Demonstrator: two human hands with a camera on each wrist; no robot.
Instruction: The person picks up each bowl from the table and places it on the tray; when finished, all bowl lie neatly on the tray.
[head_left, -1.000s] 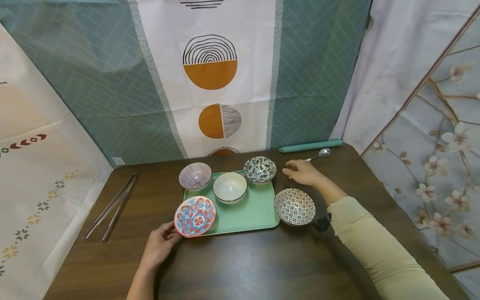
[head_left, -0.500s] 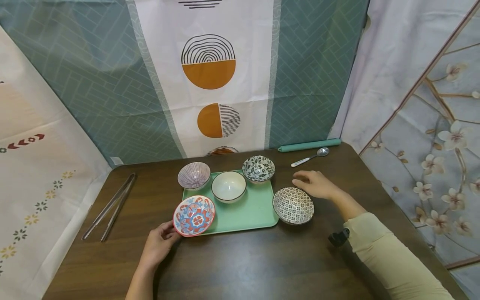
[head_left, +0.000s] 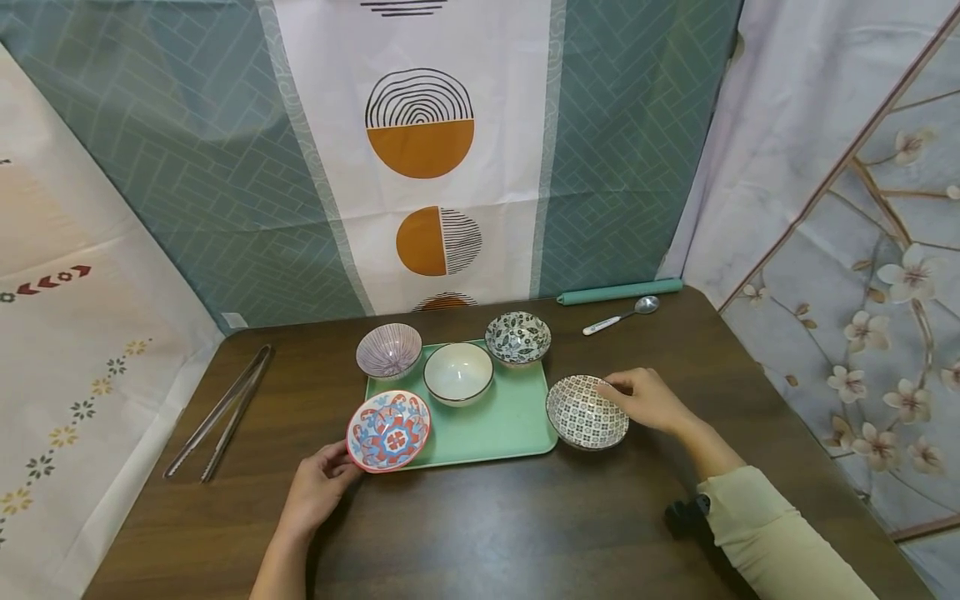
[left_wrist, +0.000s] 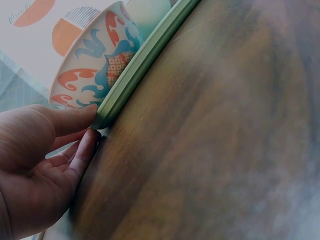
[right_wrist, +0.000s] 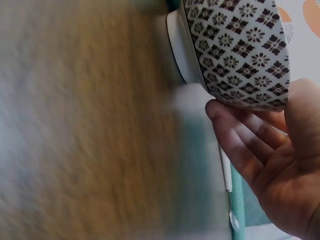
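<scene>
My left hand (head_left: 318, 492) pinches the near left corner of the green tray (left_wrist: 145, 55), thumb above and fingertips below. Close to that thumb, a red-rimmed bowl (head_left: 389, 432) with a blue and red pattern stands on the corner. On the right, my right hand (head_left: 648, 400) grips a brown-and-white patterned bowl (head_left: 587, 412), its thumb over the rim and fingers against the outer wall (right_wrist: 240, 55). That bowl is beside the tray's right edge. A plain white bowl (head_left: 458, 374) sits on the tray, with a purple-striped bowl (head_left: 389, 352) and a leaf-patterned bowl (head_left: 517, 337) at its far corners.
Metal tongs (head_left: 221, 412) lie at the left of the brown table (head_left: 480, 533). Behind my right hand are a spoon (head_left: 621, 316) and a green rod-like thing (head_left: 619, 292) along the table's back edge. Fabric hangs behind and at both sides.
My right hand has come back from near the spoon to the brown-and-white bowl and taken its rim. My left hand has stayed at the tray's corner.
</scene>
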